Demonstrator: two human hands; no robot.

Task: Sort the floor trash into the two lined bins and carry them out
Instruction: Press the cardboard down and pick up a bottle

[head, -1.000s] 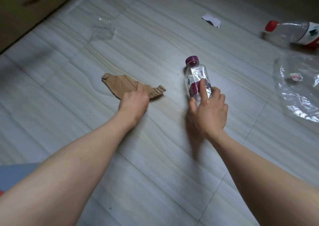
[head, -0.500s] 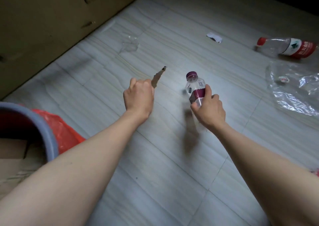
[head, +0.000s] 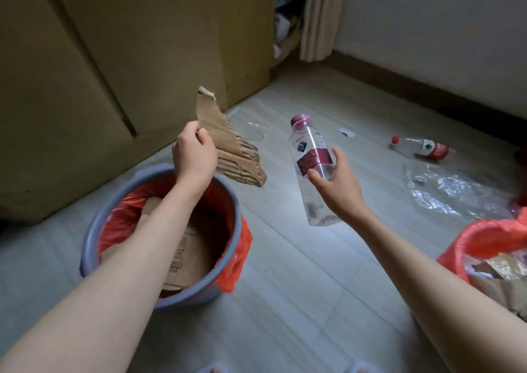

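My left hand (head: 194,153) grips a torn brown cardboard piece (head: 228,147) above the far rim of a grey-blue bin (head: 232,201) lined with a red bag; flat cardboard lies inside it. My right hand (head: 336,184) holds a clear plastic bottle (head: 310,156) with a maroon cap and label, lifted off the floor between the two bins. A second bin with a red liner (head: 484,238) shows at the right edge, with cardboard scraps in it.
On the floor farther back lie a red-capped clear bottle (head: 422,147), a crumpled clear plastic sheet (head: 453,190), a white paper scrap (head: 346,132) and a clear wrapper (head: 253,129). Wooden cabinet doors (head: 114,73) stand left, a wall with dark skirting right.
Both hands have lifted their items off the floor. The cardboard has come up over the left bin, and the view has tilted up so both bins show.
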